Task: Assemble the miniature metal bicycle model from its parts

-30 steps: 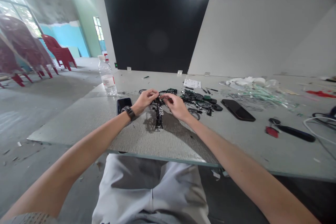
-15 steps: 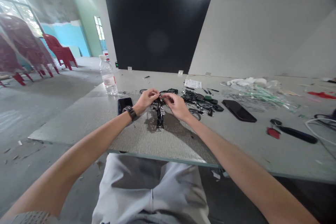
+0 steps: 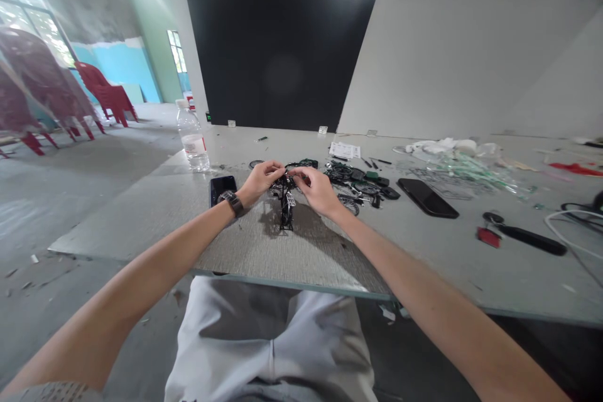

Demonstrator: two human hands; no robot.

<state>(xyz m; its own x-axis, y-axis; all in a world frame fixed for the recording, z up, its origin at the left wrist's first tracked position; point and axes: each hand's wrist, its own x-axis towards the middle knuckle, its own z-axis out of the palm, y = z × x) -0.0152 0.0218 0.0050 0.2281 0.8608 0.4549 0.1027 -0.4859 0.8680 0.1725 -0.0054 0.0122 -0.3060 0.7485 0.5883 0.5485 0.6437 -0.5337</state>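
Two hands meet over a small black model bicycle that stands upright near the middle of the grey surface. The left hand, with a dark wristwatch on its wrist, comes in from 8 o'clock; the right hand comes in from 4 o'clock. The grip of each hand is pressed together, fingertips pinching at the top of the model, almost touching those of the other hand. The exact piece between them is too small to tell.

At 2 o'clock, just beside the right hand, lies a heap of black and green model parts, with small spoked wheels among them. At 1 o'clock sits a white instruction sheet. A black smartphone lies at 3 o'clock, and a second phone lies at 10 o'clock, touching the left wrist. Beyond it at 10 o'clock stands a clear water bottle. Clear plastic sprues spread out at 2 o'clock, and a black-handled tool lies at 4 o'clock. A tall black panel rises at 12 o'clock.
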